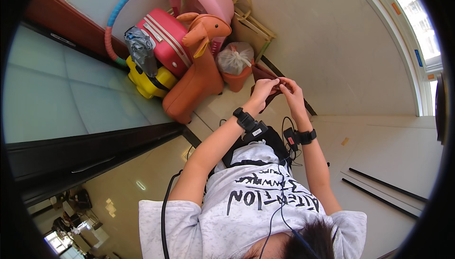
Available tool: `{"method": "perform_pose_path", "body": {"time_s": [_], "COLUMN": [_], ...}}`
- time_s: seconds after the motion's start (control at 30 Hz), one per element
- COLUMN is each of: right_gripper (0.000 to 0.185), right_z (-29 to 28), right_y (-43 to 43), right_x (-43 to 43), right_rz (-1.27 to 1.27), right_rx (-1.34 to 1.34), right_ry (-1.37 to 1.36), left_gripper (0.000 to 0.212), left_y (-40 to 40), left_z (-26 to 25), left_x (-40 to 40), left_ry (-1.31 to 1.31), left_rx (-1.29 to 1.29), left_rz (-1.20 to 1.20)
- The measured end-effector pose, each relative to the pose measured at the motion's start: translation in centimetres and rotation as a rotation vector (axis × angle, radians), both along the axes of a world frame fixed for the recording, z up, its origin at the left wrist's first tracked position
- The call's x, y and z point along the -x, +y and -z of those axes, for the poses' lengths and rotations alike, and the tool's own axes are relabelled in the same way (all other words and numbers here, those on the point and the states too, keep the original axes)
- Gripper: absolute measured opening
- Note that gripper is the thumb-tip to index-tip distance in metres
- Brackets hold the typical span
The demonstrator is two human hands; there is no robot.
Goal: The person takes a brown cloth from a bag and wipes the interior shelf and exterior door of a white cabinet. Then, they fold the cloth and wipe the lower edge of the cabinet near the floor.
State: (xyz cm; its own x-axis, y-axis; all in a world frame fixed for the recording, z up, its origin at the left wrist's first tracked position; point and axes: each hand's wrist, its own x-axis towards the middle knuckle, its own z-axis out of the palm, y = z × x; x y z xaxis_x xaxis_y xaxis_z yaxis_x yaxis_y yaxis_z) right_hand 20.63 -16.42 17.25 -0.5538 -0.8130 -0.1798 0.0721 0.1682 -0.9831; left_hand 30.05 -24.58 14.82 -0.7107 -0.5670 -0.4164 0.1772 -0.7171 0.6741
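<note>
Both hands meet in front of me over a dark brown, folded piece of fabric or leather [262, 73]. My left hand [262, 90] pinches it from the left, its thumb and fingers near the upper edge. My right hand [294, 95] grips the same edge from the right, thumb tip close to the left fingers. Part of the brown piece hangs below and behind the left hand, so its full shape is hidden. Black straps with small devices circle the left wrist [245, 119] and the right wrist [306, 137].
Ahead to the left stand an orange animal-shaped stool [199, 78], a red suitcase [165, 40], a yellow case [153, 81] and a hoop [121, 10]. A bagged orange bin [236, 80] is near my left hand. A glass door [71, 88] lies left; a wall [337, 46] rises right.
</note>
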Motion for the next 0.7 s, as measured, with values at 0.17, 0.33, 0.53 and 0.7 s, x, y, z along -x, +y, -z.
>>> {"method": "perform_pose_path", "body": {"time_s": [0.17,0.33,0.53,0.7], "right_gripper": [0.031,0.03,0.027,0.024], "right_z": [0.4,0.2,0.0,-3.0], "right_y": [-0.1,-1.2,-1.7,-1.4], "right_x": [-1.0,-0.9,1.0,2.2], "right_rz": [-0.142,-0.152,-0.359,-0.528], "right_rx": [0.082,0.04,0.028,-0.113], "right_ry": [0.382,0.603,0.545,0.423], "left_gripper": [0.018,0.021,0.019,0.031], "left_y": [0.0,0.5,-1.7,-3.8], "left_z": [-0.4,2.3,1.3,0.7], "left_x": [-1.3,-1.6,-3.6,-5.9], "left_ry": [-0.11,-0.249,-0.279,-0.158], "left_rx": [0.086,0.563,0.93,1.053], "left_rz": [0.015,-0.121,-0.007,-0.062]}}
